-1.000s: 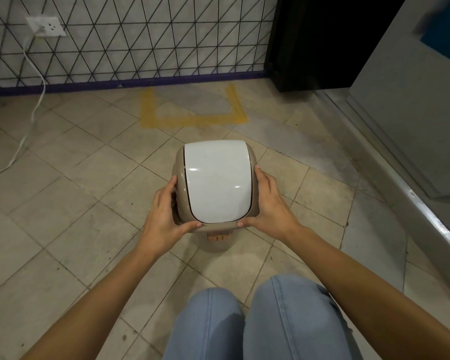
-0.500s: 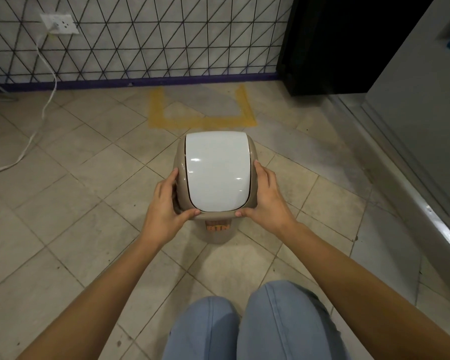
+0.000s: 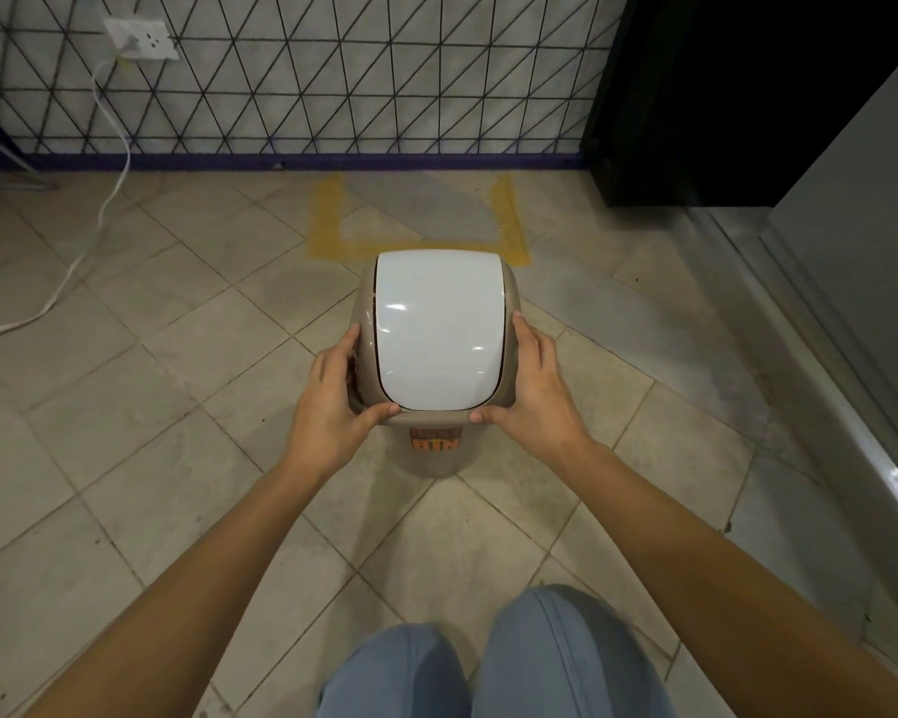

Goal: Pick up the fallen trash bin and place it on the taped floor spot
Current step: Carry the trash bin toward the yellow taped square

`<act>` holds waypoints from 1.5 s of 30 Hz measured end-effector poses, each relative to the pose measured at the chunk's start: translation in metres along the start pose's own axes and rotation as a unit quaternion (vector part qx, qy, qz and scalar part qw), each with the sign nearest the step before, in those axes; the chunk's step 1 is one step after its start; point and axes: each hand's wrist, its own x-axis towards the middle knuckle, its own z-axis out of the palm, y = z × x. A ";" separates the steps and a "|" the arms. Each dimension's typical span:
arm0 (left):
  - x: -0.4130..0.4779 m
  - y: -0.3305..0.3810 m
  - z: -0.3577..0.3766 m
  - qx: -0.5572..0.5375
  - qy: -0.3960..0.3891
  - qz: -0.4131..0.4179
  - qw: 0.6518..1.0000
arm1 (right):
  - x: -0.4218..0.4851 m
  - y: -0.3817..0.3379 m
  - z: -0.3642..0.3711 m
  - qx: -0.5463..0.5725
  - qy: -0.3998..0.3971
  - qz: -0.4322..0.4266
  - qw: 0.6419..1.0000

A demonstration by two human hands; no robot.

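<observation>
Trash bin is upright, gripped at the rim by the left hand and right hand, one per side, probably to keep it level. It's just short of the yellow tape outline by the wall.

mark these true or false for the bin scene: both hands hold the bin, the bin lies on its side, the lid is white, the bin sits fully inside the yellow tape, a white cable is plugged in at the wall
1. Both hands hold the bin: true. The left hand and right hand grip the trash bin at its sides.
2. The bin lies on its side: false. It is upright, lid up.
3. The lid is white: true.
4. The bin sits fully inside the yellow tape: false. It is at the near edge, mostly short of the marked spot.
5. A white cable is plugged into the wall outlet: true.
</observation>
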 end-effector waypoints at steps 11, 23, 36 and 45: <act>0.053 0.011 0.013 0.005 0.020 -0.043 0.999 | 0.066 0.003 -0.010 0.010 -0.026 -0.001 1.000; 0.076 0.005 0.018 0.002 0.018 -0.033 0.999 | 0.088 0.006 -0.008 0.027 -0.013 0.004 1.000; 0.106 -0.012 0.019 -0.029 0.006 0.004 1.000 | 0.125 0.008 -0.018 0.041 -0.047 0.035 0.997; 0.132 -0.016 0.021 -0.035 -0.009 0.008 0.999 | 0.147 0.007 -0.015 0.048 -0.050 0.031 0.997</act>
